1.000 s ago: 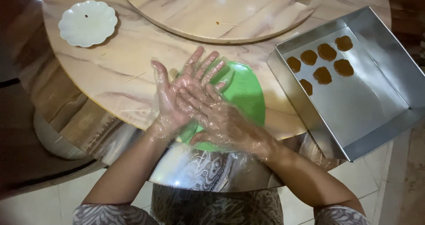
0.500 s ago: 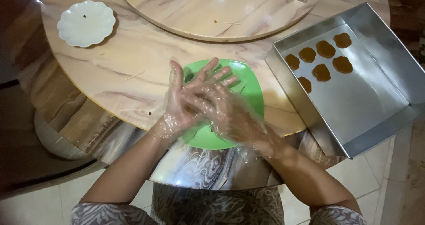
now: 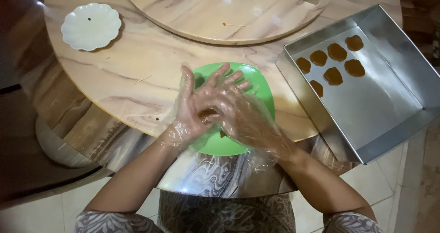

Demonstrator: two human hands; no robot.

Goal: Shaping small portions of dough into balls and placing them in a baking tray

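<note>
Both my hands wear thin clear plastic gloves and are pressed palm to palm above a green plate [image 3: 256,84] at the table's near edge. My left hand [image 3: 190,107] lies underneath, fingers pointing away from me. My right hand [image 3: 238,109] lies across it. A small brown lump of dough [image 3: 208,113] shows between the palms. A brown scrap [image 3: 223,134] lies on the plate below.
A square metal baking tray [image 3: 389,100] at the right overhangs the table edge and holds several flat brown dough pieces [image 3: 337,52] in its far corner. A white scalloped dish [image 3: 90,26] sits far left. A raised round turntable [image 3: 220,13] fills the table's centre.
My pressed hands have slid against each other, the right hand moving over the left, and they have shifted slightly to the right over the green plate.
</note>
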